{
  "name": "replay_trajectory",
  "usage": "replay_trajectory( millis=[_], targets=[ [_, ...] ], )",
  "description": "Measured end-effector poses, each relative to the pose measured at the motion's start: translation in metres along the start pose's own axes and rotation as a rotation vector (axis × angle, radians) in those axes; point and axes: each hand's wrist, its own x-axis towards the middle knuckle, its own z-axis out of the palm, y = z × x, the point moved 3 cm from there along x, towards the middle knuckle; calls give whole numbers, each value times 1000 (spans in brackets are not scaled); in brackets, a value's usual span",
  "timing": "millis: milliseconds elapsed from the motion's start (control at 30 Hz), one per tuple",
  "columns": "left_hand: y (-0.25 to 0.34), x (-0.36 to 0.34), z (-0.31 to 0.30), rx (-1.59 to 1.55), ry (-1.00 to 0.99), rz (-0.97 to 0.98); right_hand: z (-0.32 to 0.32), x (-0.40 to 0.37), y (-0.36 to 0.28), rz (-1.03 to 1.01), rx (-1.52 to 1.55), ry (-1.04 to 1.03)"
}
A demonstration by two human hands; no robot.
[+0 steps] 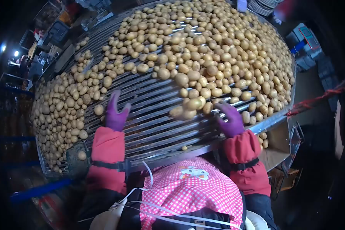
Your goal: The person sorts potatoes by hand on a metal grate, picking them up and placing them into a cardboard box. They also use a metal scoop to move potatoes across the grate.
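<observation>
Across the lower middle of the frame, the left hand (pixel 117 114) hovered spread and empty, the right hand (pixel 230 122) lay splayed on the roller bed (pixel 153 128) just beside the potatoes (pixel 191 105) — a glove fingertip could likely catch between bars, or tubers roll past unchecked.

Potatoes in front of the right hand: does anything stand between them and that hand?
Nothing visible does. The right hand lies open on the metal rollers, right at the edge of the potatoes. The left hand is open over bare rollers, a single potato just beside it.
</observation>
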Motion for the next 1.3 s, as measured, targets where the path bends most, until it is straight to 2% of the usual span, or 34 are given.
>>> replay_trajectory(
  millis=[33,100,167,233,300,367,433,467,500,533,567,600,633,667,700,733,767,833,867,900,933,967,1000,1033,1100,1133,1167,1233,1267,1300],
  targets=[
    [-19,-4,-15,15,-3,-57,13,22,-26,-115,-191,-78],
    [-54,-14,-31,37,-4,-114,47,53,-67,-159,-339,-167],
    [-75,-12,-45,123,5,-139,97,68,-66,-271,-469,-289],
    [-91,-4,-57,271,19,-138,86,83,-61,-220,-490,-253],
    [-116,0,-79,405,160,-210,55,85,-29,-93,-457,-237],
    [-149,0,-98,494,240,-330,23,88,6,6,-601,-136],
    [-190,-6,-71,496,241,-409,1,103,-11,-39,-793,202],
    [-203,-7,-60,499,237,-446,1,119,-27,-23,-689,210],
    [-181,2,-43,149,308,-499,13,138,-50,-37,-465,88],
    [-138,13,-20,-200,373,-546,42,154,-61,-35,-391,-204],
    [-96,23,-7,-145,338,-474,77,152,-63,-211,-484,-100],
    [-65,31,5,-87,308,-401,110,160,-61,-133,-585,-349],
    [-52,38,19,201,271,-152,114,169,-60,-96,-603,-401],
    [-17,43,29,361,70,38,116,176,-62,-61,-620,-454],
    [18,49,37,336,-110,110,114,180,-64,-21,-636,-507],
    [36,50,53,71,-201,175,99,175,-65,2,-507,-437],
    [36,41,76,-257,-254,-49,86,160,-61,197,-43,-357],
    [54,58,94,-316,-116,-5,59,126,-46,548,870,-114],
    [59,70,102,-119,-135,122,52,112,-16,471,993,-34],
    [62,85,109,75,-149,257,39,93,-19,557,1447,38],
    [57,98,129,105,-309,273,33,79,-8,607,1584,37],
    [66,107,138,202,-340,324,25,65,2,648,1723,41],
    [67,116,148,252,-338,335,17,53,-9,717,1717,285],
    [70,125,154,307,-331,348,6,38,-7,750,1789,242],
    [79,131,158,304,-375,316,-5,20,-3,563,1628,330],
    [91,129,152,249,-362,303,-14,9,-4,677,1602,415],
    [84,124,157,105,-221,416,-18,-3,5,613,1656,397],
    [104,115,155,-444,-214,149,-27,-11,5,499,1664,397],
    [111,95,163,-1061,-390,-525,-26,-16,3,550,1642,520],
    [126,92,165,-1348,-395,-610,-28,-22,6,543,1565,514]
  ],
)
